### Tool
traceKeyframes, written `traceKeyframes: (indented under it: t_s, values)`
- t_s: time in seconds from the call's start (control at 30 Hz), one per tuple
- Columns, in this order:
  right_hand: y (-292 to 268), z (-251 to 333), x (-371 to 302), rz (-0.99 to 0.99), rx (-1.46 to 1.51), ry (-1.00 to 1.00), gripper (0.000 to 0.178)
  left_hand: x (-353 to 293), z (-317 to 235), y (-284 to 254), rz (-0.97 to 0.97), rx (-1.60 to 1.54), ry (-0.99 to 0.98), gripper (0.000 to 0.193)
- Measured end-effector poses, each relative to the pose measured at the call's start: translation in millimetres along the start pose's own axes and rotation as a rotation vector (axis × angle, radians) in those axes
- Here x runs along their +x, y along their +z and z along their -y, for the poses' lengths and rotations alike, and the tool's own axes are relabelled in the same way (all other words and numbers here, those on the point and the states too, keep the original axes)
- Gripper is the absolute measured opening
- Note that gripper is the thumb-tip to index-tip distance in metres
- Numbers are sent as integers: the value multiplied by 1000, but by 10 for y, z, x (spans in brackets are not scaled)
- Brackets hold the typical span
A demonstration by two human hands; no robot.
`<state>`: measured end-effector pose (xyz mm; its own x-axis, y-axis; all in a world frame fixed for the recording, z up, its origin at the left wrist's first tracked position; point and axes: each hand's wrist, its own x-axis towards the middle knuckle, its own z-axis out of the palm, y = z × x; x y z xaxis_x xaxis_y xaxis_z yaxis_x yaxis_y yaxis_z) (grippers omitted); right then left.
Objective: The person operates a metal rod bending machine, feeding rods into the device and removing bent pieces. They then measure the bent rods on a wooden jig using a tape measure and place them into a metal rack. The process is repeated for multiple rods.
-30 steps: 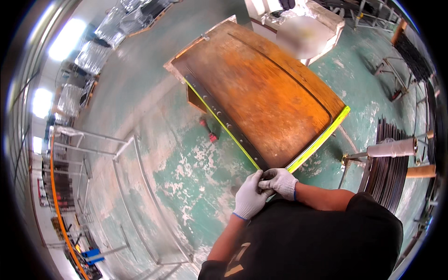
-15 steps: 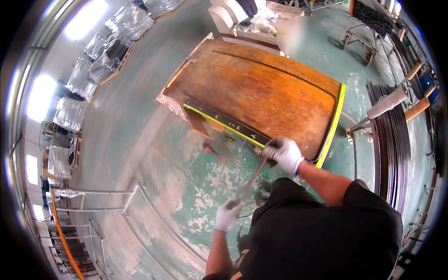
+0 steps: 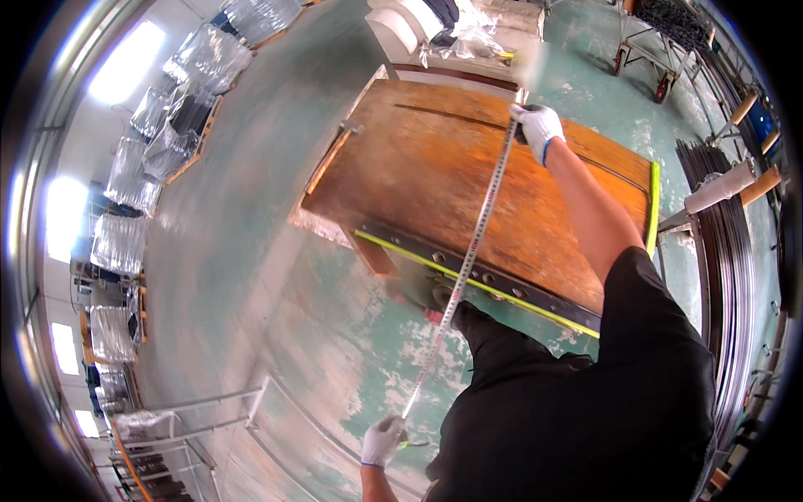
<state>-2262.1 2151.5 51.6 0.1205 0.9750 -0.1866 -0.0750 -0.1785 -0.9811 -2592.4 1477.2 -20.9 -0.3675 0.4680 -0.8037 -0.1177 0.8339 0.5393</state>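
A tape measure (image 3: 473,248) is pulled out as a long, pale strip between my two hands, crossing the wooden table (image 3: 468,180) at a slant. My right hand (image 3: 539,130), in a white glove, grips its far end over the back half of the tabletop. Down at the lower left, beyond the table's near edge, my gloved left hand (image 3: 385,440) is closed on the other end. A small green bit shows beside those fingers. Which hand has the tape's case is hidden. The tabletop is worn orange-brown, with a black strip and yellow-green edging along its near side.
A metal frame (image 3: 261,397) stands on the floor at lower left. Bundled dark rods (image 3: 726,276) and cardboard rolls (image 3: 759,186) line the right. Behind the table is a pale sofa (image 3: 397,29); wrapped pallets (image 3: 117,243) stand along the left wall.
My right hand has moved from the table's near edge out over its far half. The tape between my hands is much longer now. My left hand has shifted down and slightly left.
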Motion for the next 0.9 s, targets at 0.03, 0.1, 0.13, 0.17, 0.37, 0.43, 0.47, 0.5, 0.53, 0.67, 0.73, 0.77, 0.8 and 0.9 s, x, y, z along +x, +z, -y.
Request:
traceKeyframes:
  t_s: [0.03, 0.1, 0.13, 0.17, 0.37, 0.43, 0.47, 0.5, 0.53, 0.67, 0.73, 0.77, 0.8, 0.9]
  values:
    - [258, -103, 277, -9, -3, -6, 28, 150, -176, -65, 10, -64, -2, 25]
    - [746, -251, 686, -35, -122, -15, 35, 416, -551, -270, 15, -111, -7, 25]
    - [999, -289, 862, -43, -112, -14, 42, 580, -769, -408, -42, -122, 9, 25]
    - [1278, -343, 950, -44, -114, -2, 48, 692, -915, -546, -100, -138, 10, 24]
    - [2116, -914, 1397, 23, -965, -297, 55, 1536, -1928, -1421, -335, 49, 148, 28]
    - [2296, -853, 1302, 183, -1161, -251, 71, 1675, -2140, -1559, -347, 0, 140, 29]
    - [2361, -923, 1321, 181, -1257, -261, 77, 1805, -2230, -1627, -331, -12, 139, 29]
    - [2419, -1018, 1351, 180, -1352, -269, 82, 1924, -2310, -1686, -316, -24, 139, 29]
    - [2465, -1115, 1382, 181, -1446, -277, 88, 2062, -2349, -1757, -320, -22, 136, 30]
    - [2500, -1405, 1539, 112, -1503, -198, 101, 2537, -2521, -1879, -304, -37, 159, 29]
    - [2463, -1540, 1608, 113, -1510, -190, 102, 2687, -2621, -1948, -256, -20, 163, 27]
    - [2464, -1537, 1609, 113, -1514, -186, 102, 2755, -2650, -1964, -237, -23, 152, 27]
    - [2476, -1532, 1620, 106, -1499, -185, 103, 2824, -2681, -1975, -217, -25, 141, 27]
    - [2534, -1415, 1597, 163, -1511, -107, 99, 3013, -2752, -1989, -178, -40, 96, 27]
